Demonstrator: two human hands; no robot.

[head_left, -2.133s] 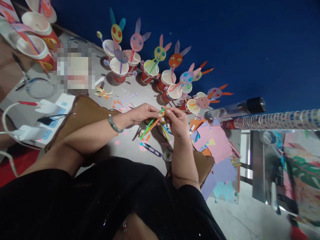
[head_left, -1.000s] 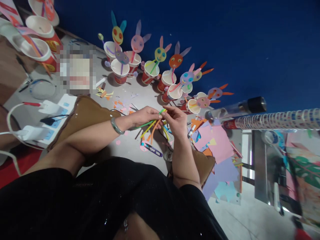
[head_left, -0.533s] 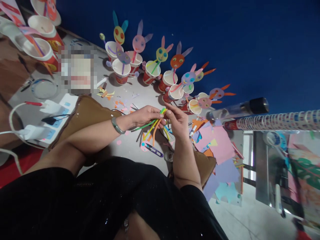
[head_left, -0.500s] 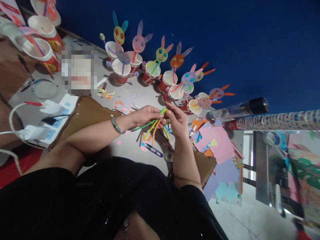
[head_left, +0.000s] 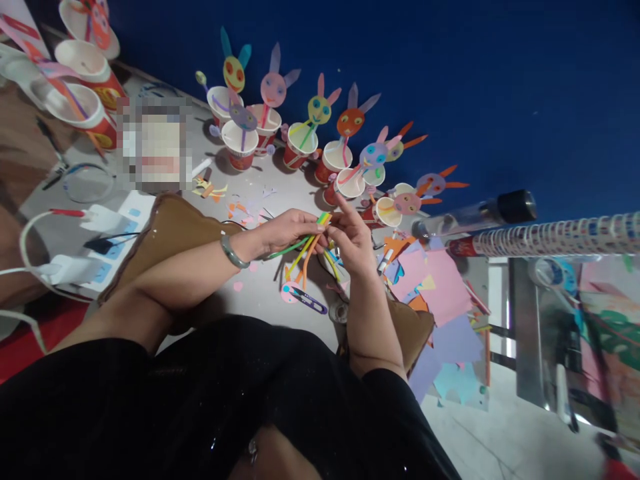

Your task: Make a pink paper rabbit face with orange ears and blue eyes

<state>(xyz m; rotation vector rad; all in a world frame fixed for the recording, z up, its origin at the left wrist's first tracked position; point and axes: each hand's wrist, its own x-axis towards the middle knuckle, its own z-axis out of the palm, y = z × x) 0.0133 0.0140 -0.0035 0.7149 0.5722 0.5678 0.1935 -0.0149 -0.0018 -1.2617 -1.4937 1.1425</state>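
Note:
Between my two hands is a small bundle of green, yellow and orange paper strips [head_left: 310,247], bunched at the top with their ends fanned out downward. My left hand [head_left: 290,230], a bangle on its wrist, pinches the bundle near its top. The thumb and bent fingers of my right hand [head_left: 355,243] close on the other side of the strips, while its index finger points up and away. Just below lie small purple thread snips [head_left: 309,300] on a pink paper disc [head_left: 288,292]. A roll of clear tape [head_left: 339,312] rests beside them.
Several paper cups [head_left: 300,147] with paper rabbit heads line the blue wall. Coloured paper sheets [head_left: 435,293] spread at the right, near a long stack of cups [head_left: 550,237]. A power strip [head_left: 123,233] with plugs lies left. Brown cushions [head_left: 175,240] sit under both forearms.
My right hand has shifted slightly left and its fingers have moved at the top of the strips. My left hand keeps its pinch. The camera view has shifted slightly.

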